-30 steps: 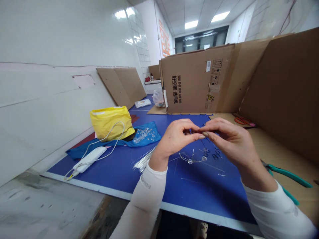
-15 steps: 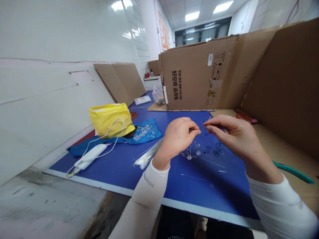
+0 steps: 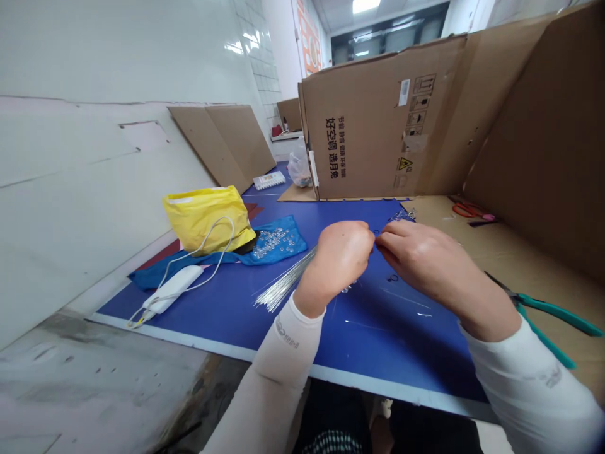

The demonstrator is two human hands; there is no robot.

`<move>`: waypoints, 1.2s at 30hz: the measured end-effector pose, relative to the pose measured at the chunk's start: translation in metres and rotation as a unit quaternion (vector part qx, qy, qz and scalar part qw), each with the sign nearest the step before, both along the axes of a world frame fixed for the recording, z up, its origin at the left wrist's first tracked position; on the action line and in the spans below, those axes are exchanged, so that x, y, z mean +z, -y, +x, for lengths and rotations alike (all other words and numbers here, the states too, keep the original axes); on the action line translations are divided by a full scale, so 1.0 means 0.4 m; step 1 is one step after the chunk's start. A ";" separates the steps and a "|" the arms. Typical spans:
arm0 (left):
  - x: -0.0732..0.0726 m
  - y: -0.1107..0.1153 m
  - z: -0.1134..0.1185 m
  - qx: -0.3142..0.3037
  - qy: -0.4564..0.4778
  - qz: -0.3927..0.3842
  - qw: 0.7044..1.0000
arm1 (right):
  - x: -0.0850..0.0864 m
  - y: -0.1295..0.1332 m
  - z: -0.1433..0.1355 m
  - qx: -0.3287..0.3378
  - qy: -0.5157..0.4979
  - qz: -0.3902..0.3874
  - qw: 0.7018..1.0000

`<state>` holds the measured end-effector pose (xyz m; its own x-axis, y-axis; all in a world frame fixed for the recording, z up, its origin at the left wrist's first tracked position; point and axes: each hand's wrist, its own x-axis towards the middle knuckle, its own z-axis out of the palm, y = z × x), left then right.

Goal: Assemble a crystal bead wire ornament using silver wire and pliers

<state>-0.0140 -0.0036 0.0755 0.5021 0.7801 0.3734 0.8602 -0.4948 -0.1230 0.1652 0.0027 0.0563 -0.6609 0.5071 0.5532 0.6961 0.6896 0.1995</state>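
Note:
My left hand (image 3: pixel 344 260) is closed in a pinch above the blue tabletop, its back towards me. Close by, almost fingertip to fingertip, my right hand (image 3: pixel 418 255) is pinched too. Whatever lies between the fingers is too small or hidden to name. A few clear beads (image 3: pixel 348 288) peek out just below my left hand; I cannot tell whether they hang from it or lie on the table. Small dark rings (image 3: pixel 392 278) lie under my right hand. To the left, a bundle of thin silvery wires (image 3: pixel 283 287) fans out, partly covered by my left wrist.
Clear beads (image 3: pixel 276 241) rest on a blue cloth (image 3: pixel 297 234) beside a yellow bag (image 3: pixel 208 221). A white power strip (image 3: pixel 174 291) with a cord lies left. Green-handled pliers (image 3: pixel 560 313) and red scissors (image 3: pixel 470 210) are on cardboard at right. A large cardboard box (image 3: pixel 368 132) walls the back.
My hands have come together; the right one moved left and turned palm down. The view has tilted lower, and more of the green-handled pliers shows.

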 end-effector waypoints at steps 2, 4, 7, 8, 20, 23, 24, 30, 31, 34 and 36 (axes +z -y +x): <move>-0.002 0.000 0.001 0.007 -0.024 0.002 1.000 | -0.004 -0.002 -0.006 0.002 0.012 -0.004 1.000; -0.004 -0.002 0.000 0.005 -0.040 0.002 0.999 | -0.008 -0.004 -0.013 0.005 0.016 -0.010 1.000; -0.004 -0.007 -0.003 -0.009 -0.054 -0.010 0.998 | -0.012 -0.008 -0.018 0.017 0.021 -0.018 0.999; -0.003 -0.009 -0.004 -0.013 -0.058 -0.017 0.998 | -0.013 -0.010 -0.019 0.026 0.027 -0.022 0.999; 0.006 -0.051 -0.013 -0.045 -0.087 -0.115 0.989 | -0.025 -0.015 -0.038 0.060 0.072 -0.064 0.993; 0.001 -0.058 -0.015 -0.053 -0.083 -0.122 0.988 | -0.037 -0.022 -0.040 0.073 0.072 -0.057 0.993; 0.000 -0.059 -0.017 -0.054 -0.079 -0.123 0.988 | -0.040 -0.024 -0.040 0.082 0.068 -0.057 0.993; 0.015 -0.066 -0.052 -0.107 -0.026 -0.128 0.986 | -0.048 -0.049 -0.025 0.122 -0.030 -0.077 0.989; 0.018 -0.067 -0.061 -0.118 -0.013 -0.132 0.984 | -0.048 -0.054 -0.022 0.129 -0.060 -0.096 0.985; 0.027 -0.066 -0.082 -0.149 0.033 -0.146 0.977 | -0.047 -0.064 -0.015 0.146 -0.165 -0.189 0.957; 0.032 -0.062 -0.090 -0.159 0.063 -0.154 0.973 | -0.047 -0.068 -0.014 0.151 -0.227 -0.246 0.930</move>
